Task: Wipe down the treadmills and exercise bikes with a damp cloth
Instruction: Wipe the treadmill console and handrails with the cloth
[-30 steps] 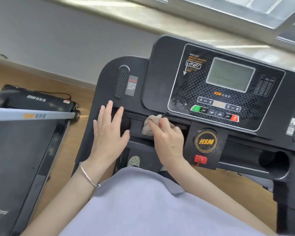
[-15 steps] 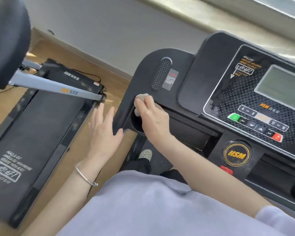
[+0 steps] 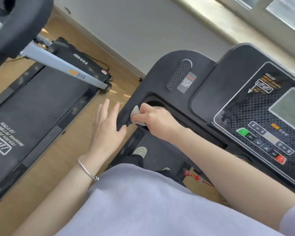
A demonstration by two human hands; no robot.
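Beige cloth, bunched, pinched in right hand, fingers curled round it. Pressed on the left corner of the console, at the rim of the cup holder. Bunching probably makes a firm pad for that narrow rim.

Left hand flat, fingers straight, holding nothing. It sits just beside the console's outer edge, thumb at the edge, contact uncertain; likely there to steady.

Judged step: wiping this console's left wing. Panel lies right of the cloth. Second treadmill is on the floor, left, well apart from the cloth.
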